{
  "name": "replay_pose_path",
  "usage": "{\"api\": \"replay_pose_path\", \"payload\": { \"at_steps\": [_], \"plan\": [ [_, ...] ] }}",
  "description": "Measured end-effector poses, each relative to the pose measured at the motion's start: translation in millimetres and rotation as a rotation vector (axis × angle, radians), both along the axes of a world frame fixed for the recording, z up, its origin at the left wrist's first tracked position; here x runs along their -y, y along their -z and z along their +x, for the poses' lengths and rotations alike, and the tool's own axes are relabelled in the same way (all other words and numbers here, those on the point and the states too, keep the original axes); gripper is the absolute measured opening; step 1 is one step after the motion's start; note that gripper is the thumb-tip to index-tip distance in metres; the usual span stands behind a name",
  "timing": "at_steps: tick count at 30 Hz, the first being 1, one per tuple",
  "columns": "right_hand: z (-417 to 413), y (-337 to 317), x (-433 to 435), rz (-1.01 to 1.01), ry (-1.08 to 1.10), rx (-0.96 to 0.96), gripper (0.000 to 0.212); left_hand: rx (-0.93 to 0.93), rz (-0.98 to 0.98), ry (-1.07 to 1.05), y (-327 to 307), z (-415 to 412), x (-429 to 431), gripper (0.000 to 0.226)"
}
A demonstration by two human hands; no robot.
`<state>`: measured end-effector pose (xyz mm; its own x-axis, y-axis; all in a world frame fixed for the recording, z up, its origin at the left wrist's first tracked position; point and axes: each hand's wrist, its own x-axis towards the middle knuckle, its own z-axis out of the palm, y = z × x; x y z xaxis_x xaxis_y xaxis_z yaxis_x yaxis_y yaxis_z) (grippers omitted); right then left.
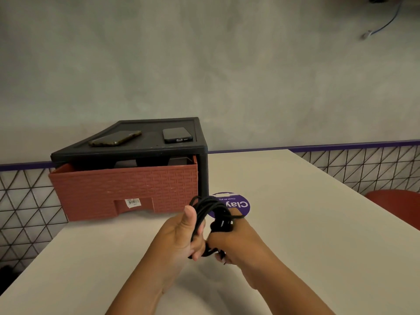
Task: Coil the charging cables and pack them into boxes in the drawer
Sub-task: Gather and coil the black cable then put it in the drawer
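Observation:
A black charging cable (210, 206) is bunched into loops above the white table (306, 223). My left hand (181, 235) grips one side of the loops, thumb up. My right hand (234, 239) holds the other side, with the cable wound around its fingers. Behind them stands a black drawer unit (202, 169) whose red-brown woven drawer (127, 187) is pulled partly out. Dark shapes show inside the drawer, but what they are is unclear.
Two phones (116, 138) (177, 134) lie on top of the drawer unit. A round purple sticker (241, 204) sits on the table behind my hands. A red chair (397, 205) is at the right edge, and tiled walls lie beyond the table.

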<state>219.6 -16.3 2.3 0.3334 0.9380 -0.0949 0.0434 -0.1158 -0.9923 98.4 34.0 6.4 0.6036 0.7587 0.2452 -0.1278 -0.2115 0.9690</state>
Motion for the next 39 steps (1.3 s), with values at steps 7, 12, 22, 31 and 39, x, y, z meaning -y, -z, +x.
{"api": "replay_pose_path", "payload": {
  "at_steps": [7, 12, 22, 31, 39],
  "plan": [
    [-13, 3, 3, 0.108, 0.007, 0.720, 0.022, 0.125, -0.048, -0.269, 2, -10, -16, 0.078],
    [-12, -11, 12, 0.099, -0.264, 0.624, 0.015, 0.318, -0.189, -0.382, -1, -10, -18, 0.083],
    [2, -24, 21, 0.139, -0.646, 0.198, 0.012, 0.730, -0.500, -0.389, -15, -19, -20, 0.052],
    [-13, -5, 8, 0.205, -0.299, 0.767, 0.007, 1.005, -0.622, -0.042, -8, -5, -16, 0.050],
    [-17, 10, 0, 0.299, 0.081, 0.767, 0.019, 0.902, -0.758, -0.153, -8, 20, 5, 0.023]
  ]
}}
